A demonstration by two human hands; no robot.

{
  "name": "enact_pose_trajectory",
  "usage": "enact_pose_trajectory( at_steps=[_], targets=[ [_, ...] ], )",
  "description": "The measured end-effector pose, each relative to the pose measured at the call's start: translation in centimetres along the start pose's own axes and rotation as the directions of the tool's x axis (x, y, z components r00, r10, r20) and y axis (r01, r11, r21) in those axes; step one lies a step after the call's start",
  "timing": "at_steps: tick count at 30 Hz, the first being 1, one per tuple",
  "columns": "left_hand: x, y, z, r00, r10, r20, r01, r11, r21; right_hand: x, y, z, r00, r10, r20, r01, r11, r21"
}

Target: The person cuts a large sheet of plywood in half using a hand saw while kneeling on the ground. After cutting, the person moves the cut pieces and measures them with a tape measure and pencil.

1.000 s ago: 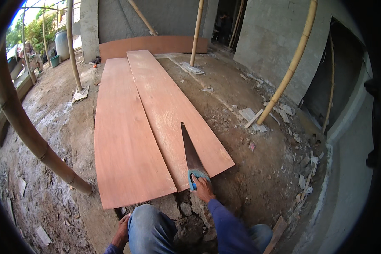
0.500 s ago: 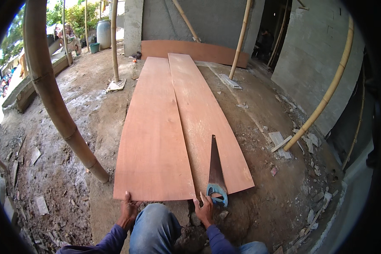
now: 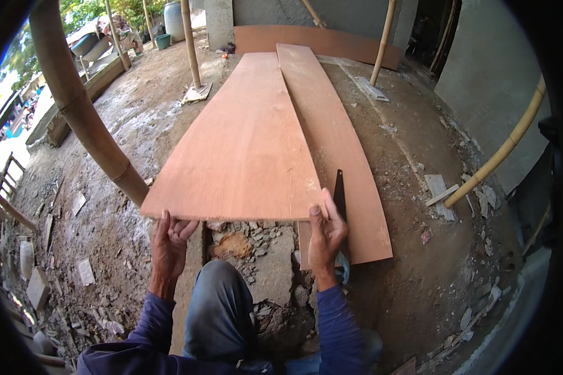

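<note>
A wide reddish plywood sheet (image 3: 238, 150) is raised at its near end, and its far end rests low. My left hand (image 3: 169, 247) grips the near edge close to its left corner. At the right corner my right hand (image 3: 327, 237) is closed on the same sheet, thumb toward me. Beneath and to the right lies a second, narrower plywood strip (image 3: 356, 206) on the ground. A handsaw (image 3: 339, 194) lies on that strip; its blade shows, while my right hand and forearm partly hide the blue handle.
A thick bamboo pole (image 3: 84, 119) leans close on the left, and another bamboo pole (image 3: 500, 153) slants at the right. A third plywood piece (image 3: 331, 45) leans by the back wall. Broken concrete (image 3: 256, 256) lies under the raised end; rubble edges the right wall (image 3: 488, 94).
Both hands have lifted the near end of the wide plywood sheet off the ground. Broken concrete now shows beneath it. The handsaw still lies on the narrower strip.
</note>
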State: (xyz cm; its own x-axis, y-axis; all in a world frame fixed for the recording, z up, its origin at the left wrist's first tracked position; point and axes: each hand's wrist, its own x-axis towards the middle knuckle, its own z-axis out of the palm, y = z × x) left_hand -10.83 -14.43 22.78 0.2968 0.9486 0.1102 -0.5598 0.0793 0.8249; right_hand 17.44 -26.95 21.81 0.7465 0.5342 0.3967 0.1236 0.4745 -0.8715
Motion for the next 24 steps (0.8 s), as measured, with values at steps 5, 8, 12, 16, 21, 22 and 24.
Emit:
enact_pose_trajectory(
  at_steps=[5,8,12,16,21,22,24],
  targets=[
    [5.7,10.5,8.1,0.989,0.128,0.076,-0.131,0.991,0.035,9.0,-8.3,4.0,0.990,-0.133,-0.047,0.124,0.978,-0.169],
    [8.5,16.4,13.6,0.978,0.161,0.131,-0.158,0.987,-0.038,14.0,-13.9,7.0,0.995,-0.091,-0.037,0.087,0.991,-0.100],
    [11.8,23.0,20.1,0.985,0.142,0.096,-0.127,0.980,-0.152,20.3,-21.4,9.7,0.997,-0.070,-0.016,0.063,0.958,-0.280],
    [15.8,28.8,24.9,0.989,0.120,0.090,-0.112,0.989,-0.099,26.3,-27.8,12.0,1.000,-0.028,-0.006,0.025,0.943,-0.333],
    [20.0,34.7,28.3,0.989,0.046,0.143,-0.034,0.996,-0.088,30.8,-36.8,16.8,0.839,-0.531,0.118,0.308,0.286,-0.907],
    [20.6,35.5,28.8,0.981,0.036,0.188,-0.029,0.999,-0.041,31.0,-38.6,18.1,0.862,-0.486,0.143,0.337,0.340,-0.878],
    [21.9,36.9,30.0,0.963,0.008,0.269,0.004,0.999,-0.045,32.4,-41.3,21.1,0.735,-0.394,0.552,0.661,0.233,-0.713]
  ],
)
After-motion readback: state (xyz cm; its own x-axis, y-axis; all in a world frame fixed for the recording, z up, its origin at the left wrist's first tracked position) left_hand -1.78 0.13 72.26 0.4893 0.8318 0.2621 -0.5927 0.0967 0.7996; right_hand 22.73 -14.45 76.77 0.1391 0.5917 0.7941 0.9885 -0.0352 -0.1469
